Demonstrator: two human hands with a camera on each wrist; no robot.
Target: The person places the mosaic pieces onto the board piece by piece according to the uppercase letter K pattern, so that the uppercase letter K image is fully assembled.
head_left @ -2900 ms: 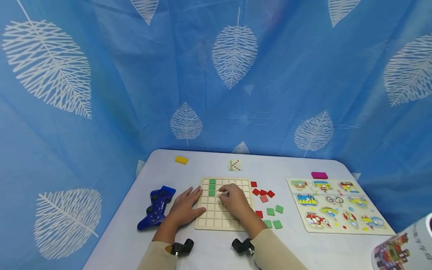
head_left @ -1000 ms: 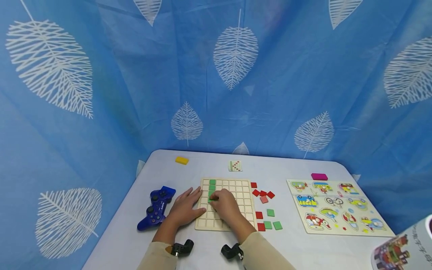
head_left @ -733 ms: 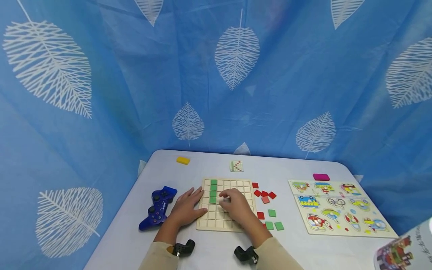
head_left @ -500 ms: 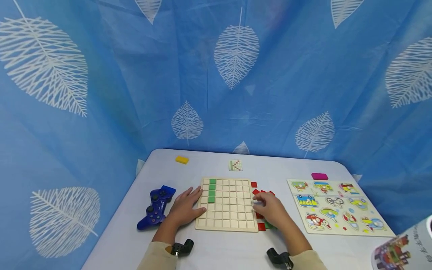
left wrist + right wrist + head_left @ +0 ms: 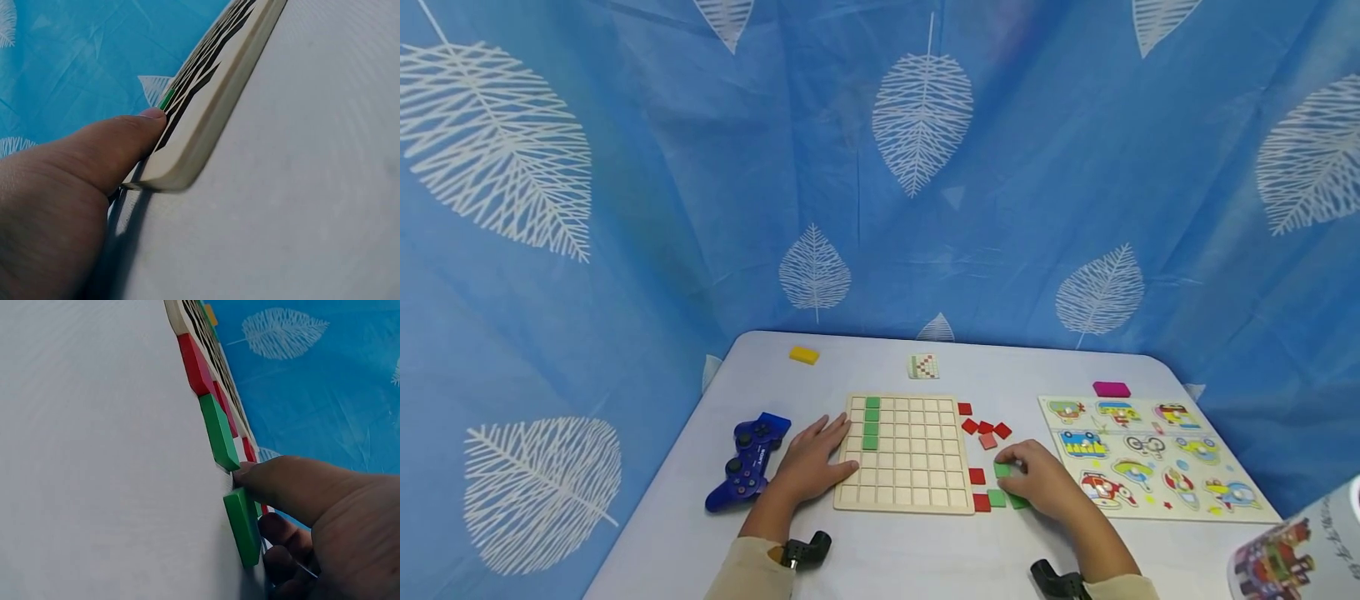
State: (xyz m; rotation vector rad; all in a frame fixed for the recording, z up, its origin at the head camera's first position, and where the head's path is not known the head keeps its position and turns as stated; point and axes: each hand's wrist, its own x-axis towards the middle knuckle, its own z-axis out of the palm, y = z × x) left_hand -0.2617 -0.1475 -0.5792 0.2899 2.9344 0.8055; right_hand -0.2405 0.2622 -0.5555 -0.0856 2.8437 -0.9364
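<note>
Two hands are being kept low over the table (image 5: 880,550), forearms reaching forward from the near edge. Beside the controller (image 5: 747,460), the left hand (image 5: 808,463) is being laid flat, fingers straight and spread, against the grid board's (image 5: 917,467) left edge, the thumb touching its near corner. Four green tiles are being held in the board's second column. Right of the board, among loose red and green tiles, the right hand (image 5: 1040,483) is being curled, knuckles up, with a green tile (image 5: 242,526) being pinched between thumb and fingers, tilted on edge against the table.
</note>
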